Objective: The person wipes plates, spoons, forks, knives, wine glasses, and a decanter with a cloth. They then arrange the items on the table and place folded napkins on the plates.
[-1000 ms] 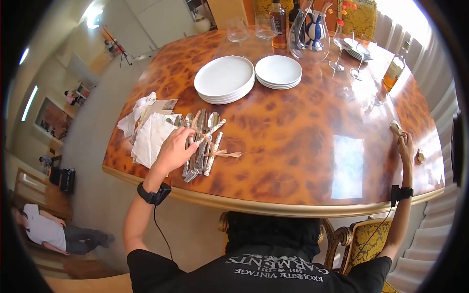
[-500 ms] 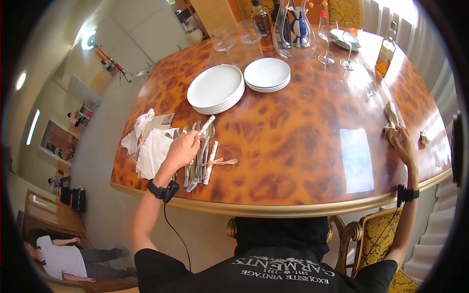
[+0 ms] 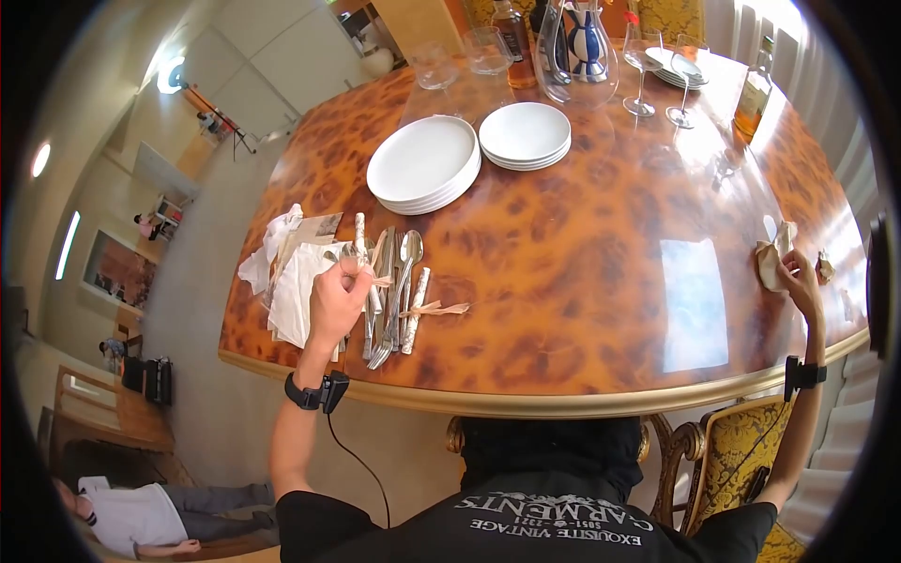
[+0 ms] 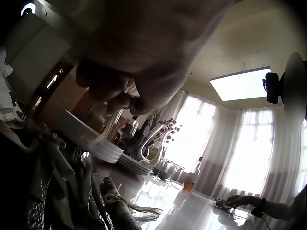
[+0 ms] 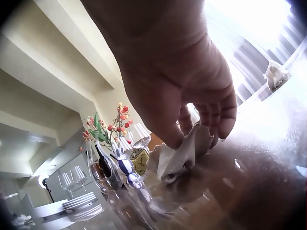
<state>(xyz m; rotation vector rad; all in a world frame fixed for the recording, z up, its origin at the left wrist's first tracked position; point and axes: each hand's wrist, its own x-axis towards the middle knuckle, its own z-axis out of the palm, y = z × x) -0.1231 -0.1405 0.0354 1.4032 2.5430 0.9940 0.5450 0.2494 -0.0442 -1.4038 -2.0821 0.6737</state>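
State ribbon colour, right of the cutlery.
The ribbon is light tan; clearest in the head view.

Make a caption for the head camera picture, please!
Left hand holds a patterned roll near cutlery; right hand pinches a crumpled cloth.

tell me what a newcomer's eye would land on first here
Probably the glossy, mottled brown table in the middle of the head view, with two stacks of white plates towards its far side. Next, perhaps, the person's hands: at the table's left, the left hand pinches a patterned roll by the cutlery; at its right, the right hand holds a crumpled beige cloth or paper.
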